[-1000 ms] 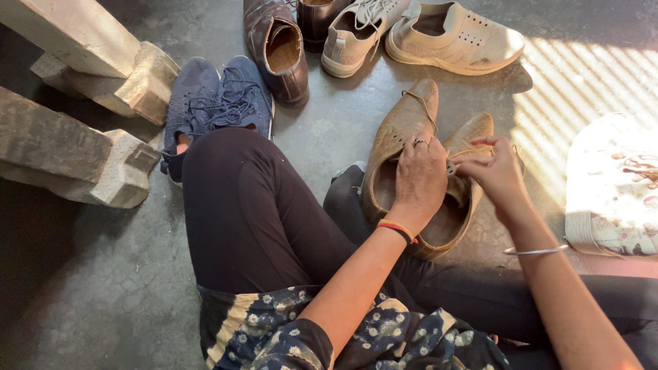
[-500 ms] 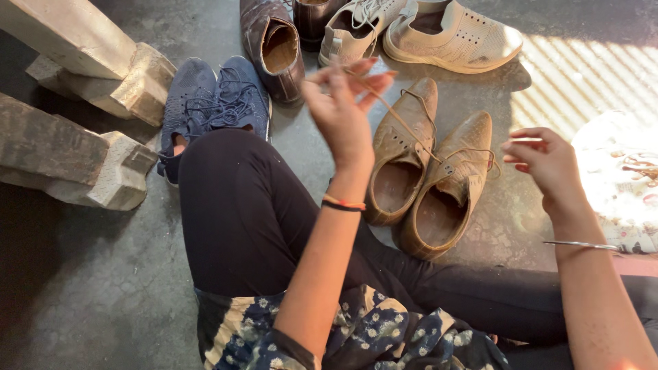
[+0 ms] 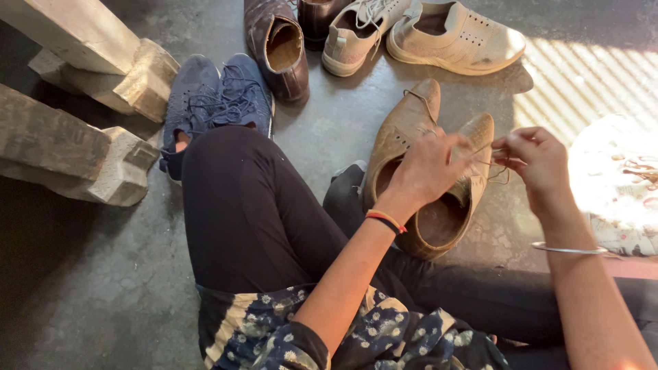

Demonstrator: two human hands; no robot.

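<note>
Two tan leather lace-up shoes lie side by side on the concrete floor in front of my knees, the left shoe (image 3: 404, 130) and the right shoe (image 3: 460, 205). My left hand (image 3: 430, 168) hovers over the right shoe and pinches a thin brown lace (image 3: 488, 163). My right hand (image 3: 536, 159) pinches the other end of that lace just to the right of the shoe. The lace runs taut between both hands above the shoe's eyelets.
A pair of navy sneakers (image 3: 218, 103) rests by my left knee. A dark brown shoe (image 3: 277, 44), a beige sneaker (image 3: 360, 34) and a cream slip-on (image 3: 456, 38) lie further away. Wooden beams (image 3: 75, 137) are at the left, a floral cloth (image 3: 617, 185) at the right.
My left hand, raised high half a second ago, has come back down onto the right tan shoe. My right hand has moved in toward it, both pinching the lace.
</note>
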